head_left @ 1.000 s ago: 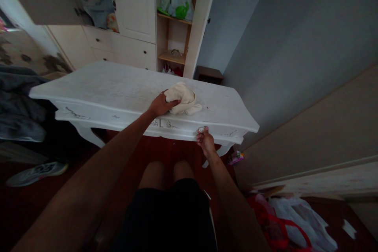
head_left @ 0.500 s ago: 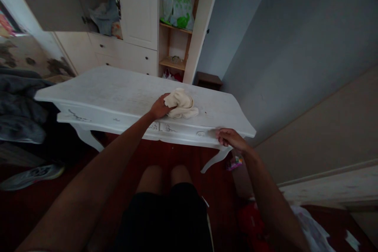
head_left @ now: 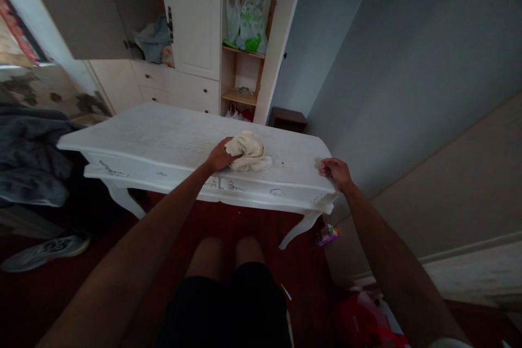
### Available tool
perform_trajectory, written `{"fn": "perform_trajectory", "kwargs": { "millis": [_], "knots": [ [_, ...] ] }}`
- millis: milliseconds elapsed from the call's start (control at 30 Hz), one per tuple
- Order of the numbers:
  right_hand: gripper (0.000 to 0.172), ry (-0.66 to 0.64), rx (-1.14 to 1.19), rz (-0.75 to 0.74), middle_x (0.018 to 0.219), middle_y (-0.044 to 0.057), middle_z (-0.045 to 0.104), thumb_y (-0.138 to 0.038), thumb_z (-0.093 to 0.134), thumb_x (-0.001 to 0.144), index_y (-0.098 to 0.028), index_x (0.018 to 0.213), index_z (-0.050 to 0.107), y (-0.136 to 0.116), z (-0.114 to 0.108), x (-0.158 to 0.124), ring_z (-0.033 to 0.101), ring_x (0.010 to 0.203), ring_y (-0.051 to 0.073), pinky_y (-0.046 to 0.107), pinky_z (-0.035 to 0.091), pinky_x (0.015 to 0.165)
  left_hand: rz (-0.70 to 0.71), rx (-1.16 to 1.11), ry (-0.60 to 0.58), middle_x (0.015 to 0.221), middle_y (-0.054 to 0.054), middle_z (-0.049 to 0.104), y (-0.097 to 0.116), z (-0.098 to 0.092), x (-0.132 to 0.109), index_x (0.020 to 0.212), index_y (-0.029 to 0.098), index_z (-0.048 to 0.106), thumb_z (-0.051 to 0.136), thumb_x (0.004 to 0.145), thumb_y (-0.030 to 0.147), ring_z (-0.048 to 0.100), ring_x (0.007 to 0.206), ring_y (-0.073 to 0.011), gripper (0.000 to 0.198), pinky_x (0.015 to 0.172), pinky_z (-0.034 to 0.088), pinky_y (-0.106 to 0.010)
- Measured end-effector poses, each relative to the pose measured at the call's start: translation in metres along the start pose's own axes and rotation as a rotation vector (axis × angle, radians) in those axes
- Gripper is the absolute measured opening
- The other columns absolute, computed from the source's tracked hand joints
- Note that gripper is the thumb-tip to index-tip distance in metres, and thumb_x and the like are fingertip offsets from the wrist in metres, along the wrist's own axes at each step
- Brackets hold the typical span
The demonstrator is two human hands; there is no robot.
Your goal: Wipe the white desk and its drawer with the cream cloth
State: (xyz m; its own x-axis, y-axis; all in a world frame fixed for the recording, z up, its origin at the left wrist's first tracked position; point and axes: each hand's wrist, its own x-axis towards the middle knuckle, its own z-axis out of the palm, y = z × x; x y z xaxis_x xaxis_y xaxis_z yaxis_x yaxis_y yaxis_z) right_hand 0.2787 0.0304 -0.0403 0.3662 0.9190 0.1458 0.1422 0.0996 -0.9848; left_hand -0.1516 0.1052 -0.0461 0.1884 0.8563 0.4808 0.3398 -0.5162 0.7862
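A crumpled cream cloth lies on the white table, near the middle of its front edge. My left hand is closed around the cloth's left side and presses it against the tabletop. Toward the table's right end, my right hand hovers over or touches the surface with its fingers curled together; anything between them is too small or hidden to make out. A small dark speck marks the tabletop between the cloth and my right hand. Carved drawer fronts run below the top.
Behind the table stands a white wardrobe with open doors and a plastic bag on a shelf. Dark grey fabric is heaped at the left, above a shoe. A red bag lies on the floor at lower right.
My right hand has moved right and up from the table's front drawer edge to the right end of the top. My left hand stays on the cloth. The view has tilted up slightly.
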Motion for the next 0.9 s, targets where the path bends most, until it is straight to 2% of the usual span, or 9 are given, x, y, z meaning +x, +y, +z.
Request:
{"fn": "perform_trajectory", "kwargs": {
  "millis": [100, 267, 400, 533, 633, 700, 800, 900],
  "knots": [
    [0.032, 0.022, -0.011, -0.019, 0.053, 0.002, 0.065, -0.043, 0.078, 0.071, -0.014, 0.069, 0.064, 0.005, 0.001, 0.001, 0.054, 0.041, 0.010, 0.021, 0.049, 0.041, -0.035, 0.040, -0.015, 0.117, -0.012, 0.067, 0.003, 0.006, 0.004, 0.119, 0.015, 0.055, 0.077, 0.062, 0.032, 0.063, 0.106, -0.0250, 0.063, 0.098, 0.049, -0.042],
    [0.032, 0.040, -0.004, -0.047, 0.053, 0.002, 0.065, -0.044, 0.077, 0.071, -0.014, 0.070, 0.065, 0.007, -0.002, 0.000, 0.054, 0.041, 0.009, 0.021, 0.049, 0.040, -0.006, 0.270, 0.143, 0.115, -0.013, 0.065, 0.024, 0.021, -0.009, 0.121, 0.015, 0.056, 0.075, 0.062, 0.033, 0.061, 0.109, -0.0308, 0.065, 0.099, 0.047, -0.046],
    [0.031, 0.046, 0.009, -0.057, 0.054, 0.002, 0.065, -0.044, 0.077, 0.070, -0.015, 0.071, 0.065, 0.008, -0.004, -0.001, 0.055, 0.042, 0.010, 0.020, 0.047, 0.040, 0.099, 0.302, 0.276, 0.109, -0.011, 0.064, 0.046, 0.022, -0.055, 0.121, 0.016, 0.056, 0.068, 0.070, 0.038, 0.061, 0.105, -0.0292, 0.057, 0.096, 0.048, -0.044],
    [0.031, 0.055, 0.025, -0.057, 0.053, 0.002, 0.064, -0.044, 0.077, 0.069, -0.015, 0.070, 0.065, 0.007, -0.002, -0.003, 0.053, 0.043, 0.010, 0.020, 0.046, 0.039, 0.120, 0.289, 0.334, 0.107, -0.008, 0.062, 0.059, 0.024, -0.125, 0.121, 0.019, 0.057, 0.062, 0.074, 0.034, 0.060, 0.101, -0.0267, 0.049, 0.091, 0.050, -0.041],
    [0.030, 0.052, 0.027, -0.064, 0.052, 0.002, 0.064, -0.043, 0.077, 0.068, -0.015, 0.070, 0.065, 0.006, 0.000, -0.005, 0.052, 0.042, 0.009, 0.020, 0.044, 0.038, 0.104, 0.334, 0.324, 0.108, -0.010, 0.062, 0.050, 0.031, -0.173, 0.118, 0.018, 0.057, 0.063, 0.070, 0.031, 0.059, 0.102, -0.0295, 0.050, 0.092, 0.049, -0.044],
    [0.029, 0.050, 0.020, -0.072, 0.052, 0.002, 0.063, -0.042, 0.076, 0.069, -0.015, 0.069, 0.065, 0.006, 0.000, -0.006, 0.051, 0.041, 0.009, 0.020, 0.043, 0.037, 0.039, 0.367, 0.328, 0.109, -0.012, 0.061, 0.037, 0.038, -0.192, 0.118, 0.018, 0.057, 0.062, 0.068, 0.029, 0.059, 0.102, -0.0308, 0.051, 0.092, 0.049, -0.045],
    [0.028, 0.054, -0.001, -0.077, 0.052, 0.002, 0.064, -0.042, 0.075, 0.071, -0.016, 0.069, 0.064, 0.005, 0.000, -0.007, 0.051, 0.041, 0.009, 0.020, 0.043, 0.037, -0.040, 0.373, 0.332, 0.110, -0.013, 0.060, 0.019, 0.050, -0.197, 0.121, 0.016, 0.056, 0.062, 0.067, 0.028, 0.058, 0.104, -0.0325, 0.055, 0.094, 0.049, -0.047],
    [0.027, 0.066, 0.000, -0.079, 0.052, 0.001, 0.064, -0.041, 0.075, 0.071, -0.016, 0.069, 0.064, 0.006, 0.000, -0.006, 0.052, 0.041, 0.009, 0.019, 0.043, 0.038, -0.092, 0.371, 0.337, 0.117, -0.013, 0.057, 0.016, 0.064, -0.183, 0.125, 0.018, 0.055, 0.062, 0.067, 0.026, 0.056, 0.110, -0.0334, 0.059, 0.098, 0.047, -0.049]
  ]
}}
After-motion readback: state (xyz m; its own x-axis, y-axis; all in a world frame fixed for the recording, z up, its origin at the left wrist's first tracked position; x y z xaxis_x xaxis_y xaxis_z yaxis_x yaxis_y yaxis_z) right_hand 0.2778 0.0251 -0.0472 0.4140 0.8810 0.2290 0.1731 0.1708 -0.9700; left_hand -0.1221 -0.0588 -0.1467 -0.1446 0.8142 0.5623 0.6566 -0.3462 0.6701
